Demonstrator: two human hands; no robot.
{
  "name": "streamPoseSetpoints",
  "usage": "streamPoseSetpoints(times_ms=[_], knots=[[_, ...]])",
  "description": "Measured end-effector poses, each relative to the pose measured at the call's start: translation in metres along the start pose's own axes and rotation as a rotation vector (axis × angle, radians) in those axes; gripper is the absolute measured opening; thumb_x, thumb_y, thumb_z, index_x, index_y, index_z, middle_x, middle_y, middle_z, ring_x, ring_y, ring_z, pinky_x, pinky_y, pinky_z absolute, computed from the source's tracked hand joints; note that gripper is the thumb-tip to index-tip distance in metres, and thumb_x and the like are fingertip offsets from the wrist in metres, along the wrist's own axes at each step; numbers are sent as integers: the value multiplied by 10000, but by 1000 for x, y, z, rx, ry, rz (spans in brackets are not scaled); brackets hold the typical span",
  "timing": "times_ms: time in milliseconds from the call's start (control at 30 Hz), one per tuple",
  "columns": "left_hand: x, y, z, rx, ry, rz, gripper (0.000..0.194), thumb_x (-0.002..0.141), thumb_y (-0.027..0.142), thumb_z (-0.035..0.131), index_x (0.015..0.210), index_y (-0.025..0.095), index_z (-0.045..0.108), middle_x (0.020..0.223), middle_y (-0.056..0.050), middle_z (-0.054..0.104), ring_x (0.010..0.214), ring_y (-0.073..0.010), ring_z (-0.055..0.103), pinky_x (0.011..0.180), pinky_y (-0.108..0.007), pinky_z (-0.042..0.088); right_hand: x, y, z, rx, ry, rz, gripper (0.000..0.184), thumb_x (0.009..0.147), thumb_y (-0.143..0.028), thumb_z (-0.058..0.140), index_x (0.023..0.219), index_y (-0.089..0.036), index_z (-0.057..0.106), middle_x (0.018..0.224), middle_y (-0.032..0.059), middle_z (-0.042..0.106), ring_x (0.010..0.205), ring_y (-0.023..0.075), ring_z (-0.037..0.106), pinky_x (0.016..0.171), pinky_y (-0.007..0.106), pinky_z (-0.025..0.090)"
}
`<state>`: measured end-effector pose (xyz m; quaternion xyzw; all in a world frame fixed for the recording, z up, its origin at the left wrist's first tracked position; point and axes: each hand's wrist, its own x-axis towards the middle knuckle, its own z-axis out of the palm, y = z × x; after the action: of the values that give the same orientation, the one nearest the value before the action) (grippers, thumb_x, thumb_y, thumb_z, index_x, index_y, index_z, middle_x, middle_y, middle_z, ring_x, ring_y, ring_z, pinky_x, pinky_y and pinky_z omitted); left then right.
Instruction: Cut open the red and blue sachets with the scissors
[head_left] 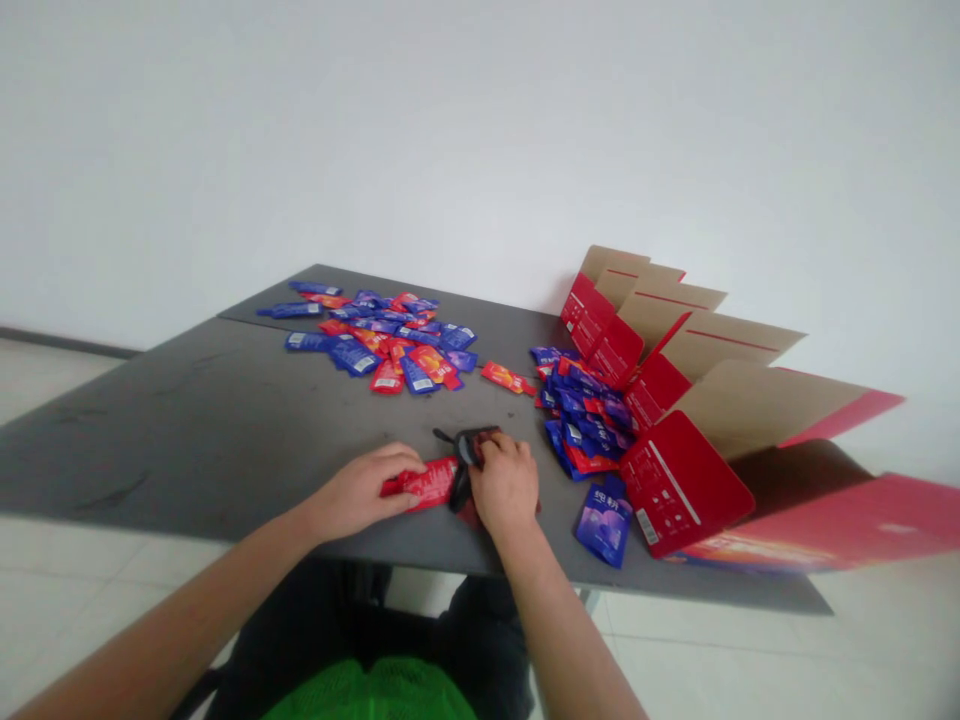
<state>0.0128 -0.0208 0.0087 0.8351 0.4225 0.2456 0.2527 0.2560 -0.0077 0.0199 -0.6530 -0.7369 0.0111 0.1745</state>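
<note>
Red sachet (424, 484) is held low over the near edge of a grey table (187, 440), its long axis lying nearly crosswise to the body and rising slightly toward the right. Its left end is enclosed by the left hand (366, 490), with the fingers curled over the foil in a closed grip. The right hand (504, 483) is clenched just beyond the other end, over a black implement (466, 447), perhaps scissors; its form is partly hidden by the fingers. The sachet's right end is covered there, so contact with the implement cannot be confirmed. The left hand is judged nearer the sachet's body. A blue pouch (604, 520) is lying just right of the right hand. Blue and red sachets (382, 345) are heaped further off, and a second heap (581, 410) is banked against an opened red-and-kraft carton (675, 480).
</note>
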Motion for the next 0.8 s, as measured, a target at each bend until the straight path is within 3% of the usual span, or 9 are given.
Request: streamPoseSetpoints(times_ms=[100,200,300,400,533,600,733,800], knots=[[-11,1,2,43,8,-17,372,917,305,670,1286,262,697,1353,-67,647,1221,-242,628,1104,-339,474,0,-5,-15,42,35,33,255,946,-216,609,1176,-236,716,1277,79,675,1109,264,561,924,367,454],[-14,0,5,89,29,-27,371,888,285,685,1256,256,723,1365,-73,665,1255,-273,620,1141,-382,462,-8,-27,-18,193,53,-222,283,931,-222,643,1210,-258,675,1322,45,655,1137,237,550,982,345,442],[-13,0,6,93,48,-27,305,867,265,686,1160,256,769,1324,-66,693,1233,-278,637,1121,-392,486,-16,-37,-7,259,-55,-439,181,889,-235,708,1068,-266,700,1291,10,675,1128,228,546,962,344,444],[-12,1,4,68,41,-19,308,899,306,675,1189,265,769,1313,-68,698,1208,-264,649,1104,-377,496,-10,-18,0,233,-74,-285,164,877,-202,707,1033,-250,721,1260,24,696,1125,240,551,946,356,441],[-13,2,4,33,49,-46,376,926,342,655,1285,258,730,1350,-78,683,1216,-257,648,1105,-366,495,4,1,-10,93,-17,-2,220,884,-157,661,1085,-207,735,1161,90,718,1046,272,567,916,385,448],[-13,1,5,41,61,-55,382,910,344,669,1277,257,733,1358,-80,683,1223,-267,645,1120,-386,490,-1,-9,-14,108,32,-44,247,870,-159,677,1107,-210,727,1186,86,709,1065,270,557,939,381,446],[-13,0,8,59,66,-68,371,872,275,671,1234,258,750,1349,-72,692,1254,-280,629,1145,-427,477,-20,-38,-3,245,-15,-338,187,879,-231,722,1064,-254,716,1277,7,683,1123,232,539,983,340,438],[-13,1,7,65,54,-68,340,883,276,663,1207,257,763,1338,-74,694,1237,-278,639,1130,-419,489,-21,-34,2,253,-43,-315,156,894,-229,712,1048,-252,722,1260,8,692,1119,226,547,979,337,438]])
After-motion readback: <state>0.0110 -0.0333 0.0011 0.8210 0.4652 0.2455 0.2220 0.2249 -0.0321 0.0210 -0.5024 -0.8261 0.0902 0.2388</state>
